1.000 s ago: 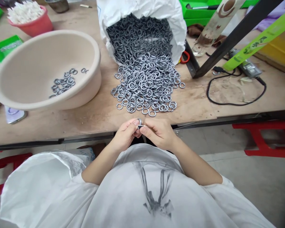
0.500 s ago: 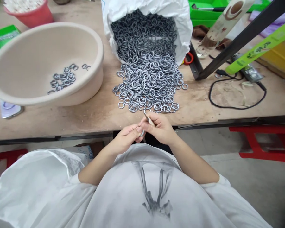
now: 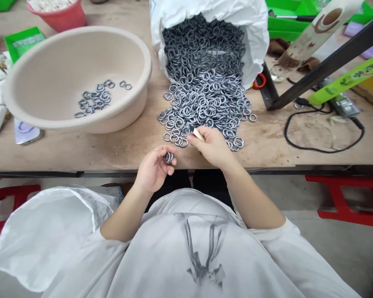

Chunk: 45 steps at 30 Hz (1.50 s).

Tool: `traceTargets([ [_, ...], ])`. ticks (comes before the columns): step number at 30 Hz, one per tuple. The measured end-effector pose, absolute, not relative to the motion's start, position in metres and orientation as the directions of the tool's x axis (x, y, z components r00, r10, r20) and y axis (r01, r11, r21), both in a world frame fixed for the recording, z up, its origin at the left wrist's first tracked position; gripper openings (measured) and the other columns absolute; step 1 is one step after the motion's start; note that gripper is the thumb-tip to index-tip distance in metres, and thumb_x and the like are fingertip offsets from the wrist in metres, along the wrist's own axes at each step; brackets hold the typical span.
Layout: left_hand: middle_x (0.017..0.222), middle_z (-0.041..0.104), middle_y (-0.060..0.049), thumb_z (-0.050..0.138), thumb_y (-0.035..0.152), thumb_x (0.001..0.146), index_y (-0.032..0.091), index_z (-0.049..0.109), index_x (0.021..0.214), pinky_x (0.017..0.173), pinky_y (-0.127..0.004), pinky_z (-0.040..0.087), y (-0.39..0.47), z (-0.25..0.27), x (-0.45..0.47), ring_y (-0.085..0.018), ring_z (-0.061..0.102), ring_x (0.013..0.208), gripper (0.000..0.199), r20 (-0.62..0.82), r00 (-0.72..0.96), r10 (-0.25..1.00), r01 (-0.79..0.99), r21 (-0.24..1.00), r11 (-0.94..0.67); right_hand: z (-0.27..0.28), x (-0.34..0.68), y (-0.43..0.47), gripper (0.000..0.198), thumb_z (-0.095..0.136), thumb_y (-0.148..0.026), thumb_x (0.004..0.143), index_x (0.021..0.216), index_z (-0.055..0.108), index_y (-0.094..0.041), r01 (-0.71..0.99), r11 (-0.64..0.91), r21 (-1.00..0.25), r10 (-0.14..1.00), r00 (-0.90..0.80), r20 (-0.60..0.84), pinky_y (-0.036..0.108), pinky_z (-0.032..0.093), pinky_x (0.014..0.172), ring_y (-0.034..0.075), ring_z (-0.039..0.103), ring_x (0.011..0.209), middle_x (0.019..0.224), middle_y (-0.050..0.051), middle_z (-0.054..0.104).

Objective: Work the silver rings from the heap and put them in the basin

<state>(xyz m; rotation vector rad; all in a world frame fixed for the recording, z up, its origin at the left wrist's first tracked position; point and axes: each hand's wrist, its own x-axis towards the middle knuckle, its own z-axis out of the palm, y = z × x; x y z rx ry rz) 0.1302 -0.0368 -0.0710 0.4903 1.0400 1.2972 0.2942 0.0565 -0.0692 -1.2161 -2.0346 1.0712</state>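
Note:
My left hand (image 3: 153, 169) is palm up near the table's front edge, its fingers curled around a few grey metal rings (image 3: 168, 157). To its right, my right hand (image 3: 214, 145) grips a small tool with a pale handle (image 3: 199, 134) and a dark end; its exact kind is unclear. That hand is at the front edge of a heap of loose metal rings (image 3: 207, 99), covering part of it. The heap spills from a white sack (image 3: 256, 45) lying on its side. Several more rings (image 3: 95, 99) lie in a big beige basin (image 3: 81, 124) on the left.
A black metal bar (image 3: 317, 68) slants up at the right, beside a tape roll (image 3: 317, 33), a cable (image 3: 286, 130) and red-handled scissors (image 3: 260, 81). A phone-like object (image 3: 26, 134) lies under the basin's left side. Red stools (image 3: 354, 213) stand below the wooden table (image 3: 112, 153).
My hands, together before, have moved apart. The left turned palm up, showing rings; the right moved forward to the heap with the tool. The whole view shifted a little.

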Motion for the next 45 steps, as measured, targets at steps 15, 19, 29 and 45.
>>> traceTargets([
  [15, 0.055, 0.04, 0.006, 0.071, 0.058, 0.077, 0.017, 0.051, 0.067, 0.039, -0.017, 0.017, -0.038, -0.079, 0.17, -0.003, 0.026, 0.043, 0.047, -0.273, 0.045, 0.961, -0.433, 0.862, 0.265, -0.069, 0.306, 0.004, 0.048, 0.073, -0.062, 0.077, 0.097, 0.063, -0.02, -0.015, 0.067, -0.998, 0.894, -0.442, 0.067, 0.028, 0.049, 0.069, 0.014, 0.059, 0.072, 0.08, 0.0, 0.063],
  [19, 0.054, 0.041, 0.005, 0.073, 0.054, 0.075, 0.016, 0.047, 0.062, 0.038, -0.017, 0.016, -0.04, -0.074, 0.175, -0.002, 0.027, 0.041, 0.048, -0.318, 0.079, 0.945, -0.461, 0.829, 0.317, -0.073, 0.308, 0.004, 0.049, 0.058, -0.068, 0.085, 0.092, 0.061, -0.02, 0.034, 0.06, -0.998, 0.877, -0.48, 0.037, 0.028, 0.049, 0.064, 0.015, 0.059, 0.066, 0.073, 0.0, 0.062],
  [29, 0.053, 0.033, 0.008, 0.067, 0.045, 0.081, 0.018, 0.04, 0.062, 0.036, -0.016, 0.016, -0.041, -0.064, 0.178, -0.002, 0.023, 0.038, 0.043, -0.387, 0.125, 0.914, -0.541, 0.745, 0.39, -0.066, 0.32, -0.002, 0.051, 0.035, -0.06, 0.1, 0.071, 0.048, -0.021, 0.372, 0.501, -0.781, 0.823, -0.485, 0.297, 0.029, 0.029, 0.059, 0.014, 0.045, 0.061, 0.065, 0.0, 0.051],
  [45, 0.049, 0.031, 0.007, 0.067, 0.047, 0.082, 0.017, 0.039, 0.056, 0.036, -0.016, 0.02, -0.05, -0.057, 0.172, -0.002, 0.023, 0.038, 0.048, -0.335, 0.307, 0.891, -0.501, 0.74, 0.45, -0.074, 0.327, 0.018, 0.053, 0.036, -0.058, 0.1, 0.065, 0.049, -0.021, 0.478, 0.409, -0.777, 0.881, -0.43, 0.199, 0.028, 0.027, 0.058, 0.013, 0.045, 0.058, 0.059, -0.002, 0.049],
])
